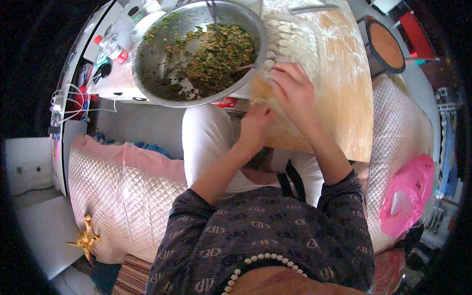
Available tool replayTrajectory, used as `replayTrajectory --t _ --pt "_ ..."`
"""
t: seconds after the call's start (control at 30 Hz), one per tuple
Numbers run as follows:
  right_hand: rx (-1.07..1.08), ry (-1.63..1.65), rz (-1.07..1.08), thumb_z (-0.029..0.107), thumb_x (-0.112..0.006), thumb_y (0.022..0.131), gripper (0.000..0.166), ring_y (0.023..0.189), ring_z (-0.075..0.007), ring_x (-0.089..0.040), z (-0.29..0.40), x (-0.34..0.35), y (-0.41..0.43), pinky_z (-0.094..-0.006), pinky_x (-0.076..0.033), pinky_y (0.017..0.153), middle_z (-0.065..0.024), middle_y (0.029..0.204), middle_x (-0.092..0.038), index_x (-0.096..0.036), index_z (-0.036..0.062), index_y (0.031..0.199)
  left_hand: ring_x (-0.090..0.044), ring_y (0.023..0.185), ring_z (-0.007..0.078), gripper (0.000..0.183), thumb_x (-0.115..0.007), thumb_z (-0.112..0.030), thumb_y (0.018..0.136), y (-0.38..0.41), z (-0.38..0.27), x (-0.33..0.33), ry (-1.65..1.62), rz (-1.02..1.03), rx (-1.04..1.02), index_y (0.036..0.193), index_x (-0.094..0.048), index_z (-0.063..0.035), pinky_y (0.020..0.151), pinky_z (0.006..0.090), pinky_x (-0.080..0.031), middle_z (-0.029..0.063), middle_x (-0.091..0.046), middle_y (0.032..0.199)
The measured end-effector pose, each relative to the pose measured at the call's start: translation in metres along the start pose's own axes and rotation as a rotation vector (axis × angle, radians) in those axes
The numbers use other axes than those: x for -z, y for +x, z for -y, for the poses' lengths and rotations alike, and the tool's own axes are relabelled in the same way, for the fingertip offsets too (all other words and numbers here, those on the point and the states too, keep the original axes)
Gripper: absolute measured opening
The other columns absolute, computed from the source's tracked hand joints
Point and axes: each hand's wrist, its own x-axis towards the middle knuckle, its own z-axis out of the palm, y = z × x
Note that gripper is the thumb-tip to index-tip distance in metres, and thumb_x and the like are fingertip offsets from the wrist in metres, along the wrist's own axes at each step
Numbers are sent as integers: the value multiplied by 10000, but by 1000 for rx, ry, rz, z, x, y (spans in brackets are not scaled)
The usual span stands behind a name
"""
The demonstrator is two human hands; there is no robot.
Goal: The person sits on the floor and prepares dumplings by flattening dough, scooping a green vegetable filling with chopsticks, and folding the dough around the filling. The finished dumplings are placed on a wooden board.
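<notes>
My right hand (295, 84) is over the left part of a floured wooden board (348, 99), its thumb and fingers closed around a small pale dumpling (269, 70). Nearer my body, my left hand (257, 121) rests at the board's left edge against thin pale dough (282, 120); its fingertips are hidden, so its grip cannot be told. Rows of dumplings (284, 35) lie on the floury far part of the board. Left of both hands, a large steel basin (139, 79) holds chopped green and brown filling (217, 55). A utensil handle (247, 67) sticks out over the basin's right rim.
Dark chopsticks (212, 13) stand in the basin. A grey bar-shaped tool (313, 9) lies at the board's far end. Left stands a red-capped plastic bottle (114, 49) near white cables (73, 99). Quilted covers flank me, one with a pink plastic bag (409, 195). A round brown-topped stool (387, 44) stands right.
</notes>
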Motion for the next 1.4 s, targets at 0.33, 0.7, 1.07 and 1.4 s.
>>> replayTrajectory --t 0.33,0.7,1.07,1.4 --pt "122 -499 623 72 -536 758 155 778 -317 -662 4 -59 97 -437 -474 762 -141 727 -666 -681 34 717 -553 937 300 191 -597 -70 670 -1 7 -3 -55 74 1 860 -575 -71 713 394 -518 104 -556 934" --pt "-3 -191 667 151 -508 812 202 910 -402 -610 -25 -99 109 -470 -476 823 -253 945 -612 -598 -19 872 -598 886 324 138 -524 -63 836 -10 7 30 -519 -48 221 962 -561 -23 759 382 -506 166 -577 930" --pt "-156 119 945 31 -571 774 120 684 -294 -537 3 -68 102 -396 -405 610 -154 708 -497 -502 -26 692 -578 839 112 251 -508 -71 880 -38 26 57 -1339 -1 788 1107 -579 10 715 271 -476 48 -624 917" --pt "-131 496 965 133 -632 840 149 674 -144 -578 -42 -46 109 -292 -466 629 -40 719 -636 -680 -8 846 -632 974 209 330 -492 -22 869 -29 20 115 -1543 -98 920 1193 -549 3 812 334 -543 100 -628 1094"
